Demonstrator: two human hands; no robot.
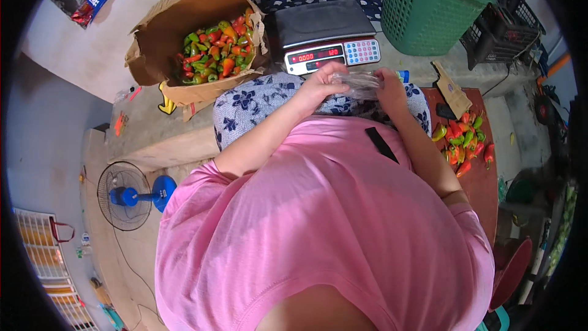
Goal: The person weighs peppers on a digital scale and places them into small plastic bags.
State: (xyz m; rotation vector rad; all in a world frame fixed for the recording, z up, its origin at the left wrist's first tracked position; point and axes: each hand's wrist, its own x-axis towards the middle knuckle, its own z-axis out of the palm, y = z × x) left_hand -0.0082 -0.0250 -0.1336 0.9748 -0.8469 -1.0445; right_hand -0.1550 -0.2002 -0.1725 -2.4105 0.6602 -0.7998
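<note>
Between my two hands, over my lap, is a clear plastic bag point(362, 84), thin and crumpled. My left hand point(326, 86) pinches one side of it with fingers closed. On the other side, my right hand point(390, 89) grips the bag as well. Just beyond my hands sits a digital scale point(331, 24) with a dark platform, a lit red display and a keypad; nothing lies on its platform. Left of the scale, an opened cardboard box point(162, 40) leans toward me, holding many red, green and orange peppers point(217, 52).
A green plastic basket point(422, 12) stands at the far right, beside a black crate point(505, 34). More peppers point(462, 141) lie on a reddish board point(484, 193) to my right, near a torn cardboard piece point(452, 95). A blue fan point(125, 196) stands at left.
</note>
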